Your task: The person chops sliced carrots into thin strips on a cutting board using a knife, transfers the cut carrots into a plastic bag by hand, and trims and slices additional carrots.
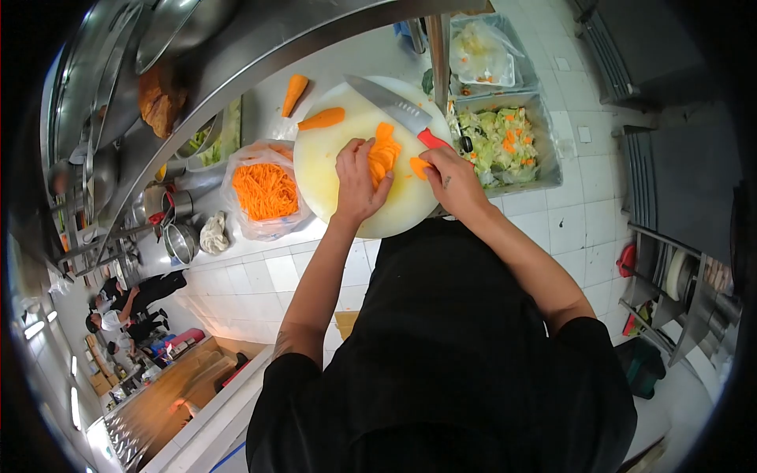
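A round white cutting board [319, 193] lies in front of me. My left hand [361, 183] is curled against a stack of carrot slices [385, 154] on it, fingers on one side and thumb on the other. At the board's right side, my right hand [457, 183] pinches a single carrot slice [419, 167]. Beyond the hands a knife [390, 102] rests on the board, its red handle running towards my right hand; whether that hand touches the handle is hidden. A cut carrot piece [322, 118] sits at the board's far left, and another carrot [295, 94] is on the counter.
Left of the board stands a plastic bag of shredded carrot [266, 191]. To the right is a bin of chopped greens and carrot bits [497, 142], with a bagged bin [482, 59] behind. A metal shelf [315, 39] overhangs the counter. Other people [126, 307] stand far left.
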The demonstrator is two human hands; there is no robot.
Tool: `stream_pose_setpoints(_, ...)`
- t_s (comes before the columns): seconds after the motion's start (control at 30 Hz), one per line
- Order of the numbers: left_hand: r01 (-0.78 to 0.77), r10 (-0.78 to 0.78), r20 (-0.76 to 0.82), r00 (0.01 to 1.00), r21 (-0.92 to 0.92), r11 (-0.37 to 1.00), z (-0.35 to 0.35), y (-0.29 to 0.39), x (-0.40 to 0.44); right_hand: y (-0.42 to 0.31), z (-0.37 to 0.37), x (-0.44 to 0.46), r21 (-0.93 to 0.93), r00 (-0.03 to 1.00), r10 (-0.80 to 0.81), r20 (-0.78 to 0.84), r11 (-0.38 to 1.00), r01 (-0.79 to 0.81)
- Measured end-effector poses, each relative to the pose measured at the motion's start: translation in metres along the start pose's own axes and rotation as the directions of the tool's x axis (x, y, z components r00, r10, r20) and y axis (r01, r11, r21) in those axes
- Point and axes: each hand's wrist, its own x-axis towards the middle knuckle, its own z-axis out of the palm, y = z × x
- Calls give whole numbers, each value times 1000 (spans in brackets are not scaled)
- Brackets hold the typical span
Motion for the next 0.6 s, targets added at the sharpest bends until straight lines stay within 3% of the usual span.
stream_pose_setpoints(0.2, -16, 13, 13, 1000, 222, 975, 3, 13, 7, 3, -11, 8, 23, 999, -16, 30, 1000, 16)
stream_pose_setpoints(0.47, -18, 24, -40, 999, 142, 990, 6, 13, 10, 5, -23, 18, 104, 996, -12, 83, 995, 3)
stream_pose_setpoints(0.6, 40, -38, -62, 997, 45, 998, 7, 5, 0, 4, -23, 20, 79, 999, -37, 12, 996, 36)
